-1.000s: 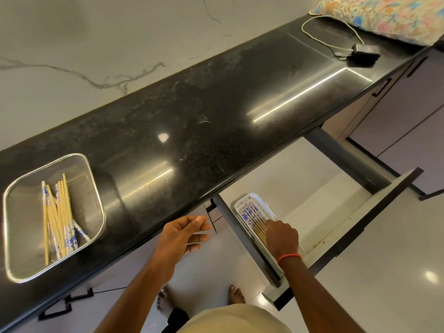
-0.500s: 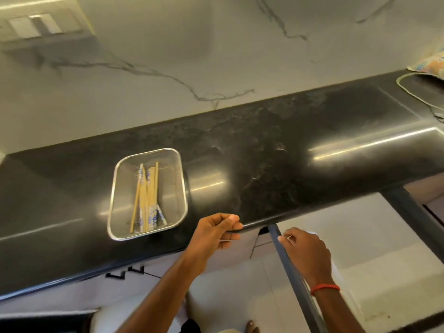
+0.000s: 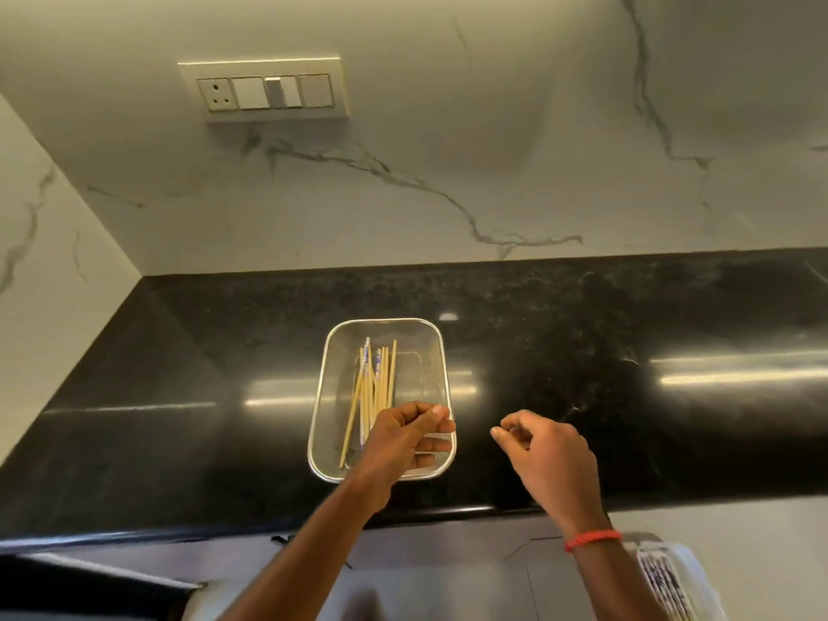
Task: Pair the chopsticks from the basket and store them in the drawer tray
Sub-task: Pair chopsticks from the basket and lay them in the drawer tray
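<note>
A metal mesh basket (image 3: 329, 374) sits on the black countertop and holds several wooden chopsticks (image 3: 374, 387) with blue-patterned ends. My left hand (image 3: 405, 441) hovers over the basket's near right corner, fingers loosely curled, holding nothing. My right hand (image 3: 544, 454), with a red band at the wrist, hangs above the counter to the right of the basket, fingers curled and apart, empty. At the bottom right edge the white drawer tray (image 3: 690, 571) shows, with several patterned chopsticks (image 3: 663, 580) in it.
The black countertop (image 3: 627, 351) runs left to right against a white marbled wall. A switch and socket plate (image 3: 264, 91) is on that wall above the basket. A side wall closes the counter's left end.
The view has swung left from the open drawer to the basket. My right hand left the drawer tray and rose over the counter. My left hand moved over the basket.
</note>
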A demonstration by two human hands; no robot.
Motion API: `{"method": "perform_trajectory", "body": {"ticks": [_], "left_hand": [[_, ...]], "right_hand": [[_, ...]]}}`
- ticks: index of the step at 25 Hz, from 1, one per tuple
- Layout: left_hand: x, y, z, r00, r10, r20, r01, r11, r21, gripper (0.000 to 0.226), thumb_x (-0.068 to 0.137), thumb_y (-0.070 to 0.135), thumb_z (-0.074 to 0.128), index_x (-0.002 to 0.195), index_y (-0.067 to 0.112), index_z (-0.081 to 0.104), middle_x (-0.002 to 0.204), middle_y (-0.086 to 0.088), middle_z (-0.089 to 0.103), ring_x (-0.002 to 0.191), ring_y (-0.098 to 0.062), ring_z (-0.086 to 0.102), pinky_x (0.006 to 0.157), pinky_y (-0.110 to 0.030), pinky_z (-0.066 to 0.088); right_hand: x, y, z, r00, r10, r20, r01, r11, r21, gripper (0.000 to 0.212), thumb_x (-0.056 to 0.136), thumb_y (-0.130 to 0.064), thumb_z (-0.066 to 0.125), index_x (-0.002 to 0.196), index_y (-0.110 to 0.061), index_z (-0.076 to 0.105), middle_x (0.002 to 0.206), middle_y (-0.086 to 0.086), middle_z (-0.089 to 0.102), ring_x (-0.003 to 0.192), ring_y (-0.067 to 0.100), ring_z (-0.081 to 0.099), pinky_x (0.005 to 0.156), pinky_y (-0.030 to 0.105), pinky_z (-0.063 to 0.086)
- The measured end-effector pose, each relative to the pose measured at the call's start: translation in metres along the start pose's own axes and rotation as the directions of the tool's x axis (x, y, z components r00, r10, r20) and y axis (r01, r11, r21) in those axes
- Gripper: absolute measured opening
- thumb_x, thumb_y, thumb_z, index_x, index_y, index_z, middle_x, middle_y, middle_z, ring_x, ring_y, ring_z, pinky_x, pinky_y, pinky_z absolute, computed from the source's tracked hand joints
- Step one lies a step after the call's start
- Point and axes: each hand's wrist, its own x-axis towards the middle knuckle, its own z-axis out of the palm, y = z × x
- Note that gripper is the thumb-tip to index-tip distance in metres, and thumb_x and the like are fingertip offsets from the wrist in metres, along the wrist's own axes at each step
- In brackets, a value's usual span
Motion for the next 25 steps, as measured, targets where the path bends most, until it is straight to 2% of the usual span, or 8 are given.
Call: {"method": "perform_trajectory", "body": {"ticks": [4, 8, 11, 13, 15, 17, 21, 25], "left_hand": [[0.021, 0.013, -0.044, 0.999, 0.032, -0.014, -0.033, 0.998, -0.054, 0.024, 0.096, 0.032, 0.062, 0.108, 0.014, 0.073, 0.102, -0.003, 0.080, 0.094, -0.023, 0.077, 0.084, -0.037, 0.057], [0.041, 0.018, -0.078, 0.995, 0.028, -0.095, -0.042, 0.988, -0.147, 0.020, 0.096, 0.030, 0.063, 0.104, 0.015, 0.074, 0.100, -0.005, 0.080, 0.091, -0.023, 0.077, 0.077, -0.032, 0.056], [0.051, 0.021, -0.102, 0.990, 0.011, -0.137, -0.037, 0.981, -0.189, 0.020, 0.097, 0.028, 0.061, 0.103, 0.014, 0.074, 0.097, -0.005, 0.081, 0.087, -0.021, 0.076, 0.074, -0.031, 0.055], [0.053, 0.022, -0.116, 0.991, 0.005, -0.137, -0.032, 0.979, -0.200, 0.021, 0.098, 0.027, 0.060, 0.102, 0.013, 0.075, 0.096, -0.006, 0.080, 0.085, -0.021, 0.075, 0.074, -0.031, 0.055], [0.056, 0.020, -0.131, 0.993, 0.009, -0.120, -0.032, 0.982, -0.189, 0.022, 0.098, 0.027, 0.059, 0.104, 0.012, 0.074, 0.098, -0.007, 0.080, 0.087, -0.022, 0.075, 0.076, -0.032, 0.056], [0.058, 0.018, -0.144, 0.994, 0.012, -0.104, -0.030, 0.984, -0.173, 0.022, 0.098, 0.026, 0.059, 0.104, 0.012, 0.074, 0.098, -0.007, 0.080, 0.089, -0.024, 0.075, 0.079, -0.035, 0.055], [0.059, 0.015, -0.158, 0.997, 0.007, -0.082, -0.021, 0.984, -0.177, 0.020, 0.097, 0.026, 0.059, 0.102, 0.013, 0.074, 0.098, -0.007, 0.080, 0.088, -0.023, 0.075, 0.081, -0.037, 0.055], [0.059, 0.015, -0.164, 0.999, 0.014, -0.049, -0.022, 0.985, -0.168, 0.020, 0.096, 0.026, 0.061, 0.104, 0.013, 0.073, 0.099, -0.007, 0.080, 0.089, -0.023, 0.075, 0.083, -0.039, 0.055]], "right_hand": [[0.022, -0.043, 0.018, 1.000, -0.020, 0.015, 0.020, 1.000, 0.006, 0.021, 0.085, -0.049, 0.068, 0.093, -0.030, 0.072, 0.079, -0.013, 0.073, 0.070, 0.003, 0.068, 0.060, 0.024, 0.060], [0.043, -0.083, 0.044, 0.996, -0.025, 0.084, 0.020, 0.998, 0.063, 0.022, 0.085, -0.049, 0.070, 0.094, -0.030, 0.073, 0.083, -0.014, 0.074, 0.071, 0.000, 0.067, 0.064, 0.019, 0.058], [0.061, -0.106, 0.075, 0.986, 0.002, 0.168, -0.021, 0.994, 0.110, 0.028, 0.085, -0.048, 0.070, 0.104, -0.029, 0.071, 0.096, -0.010, 0.074, 0.082, 0.001, 0.068, 0.074, 0.023, 0.059], [0.069, -0.115, 0.097, 0.973, 0.018, 0.232, -0.031, 0.998, 0.051, 0.037, 0.085, -0.048, 0.069, 0.117, -0.028, 0.066, 0.108, -0.007, 0.072, 0.095, 0.008, 0.068, 0.084, 0.030, 0.057], [0.073, -0.125, 0.116, 0.954, 0.032, 0.299, -0.036, 0.999, 0.008, 0.041, 0.088, -0.043, 0.067, 0.124, -0.026, 0.061, 0.111, -0.006, 0.071, 0.101, 0.012, 0.067, 0.088, 0.031, 0.054], [0.075, -0.132, 0.131, 0.937, 0.052, 0.346, -0.083, 0.994, 0.075, 0.039, 0.091, -0.034, 0.067, 0.127, -0.028, 0.055, 0.108, -0.006, 0.073, 0.098, 0.010, 0.069, 0.089, 0.032, 0.055], [0.081, -0.135, 0.141, 0.931, 0.144, 0.336, -0.216, 0.958, 0.187, 0.057, 0.088, -0.021, 0.070, 0.137, -0.031, 0.042, 0.101, -0.001, 0.074, 0.093, 0.013, 0.071, 0.089, 0.042, 0.058], [0.085, -0.134, 0.142, 0.919, 0.213, 0.331, -0.301, 0.922, 0.244, 0.066, 0.085, -0.018, 0.073, 0.142, -0.026, 0.040, 0.084, -0.003, 0.070, 0.084, 0.009, 0.069, 0.083, 0.037, 0.059]]}}
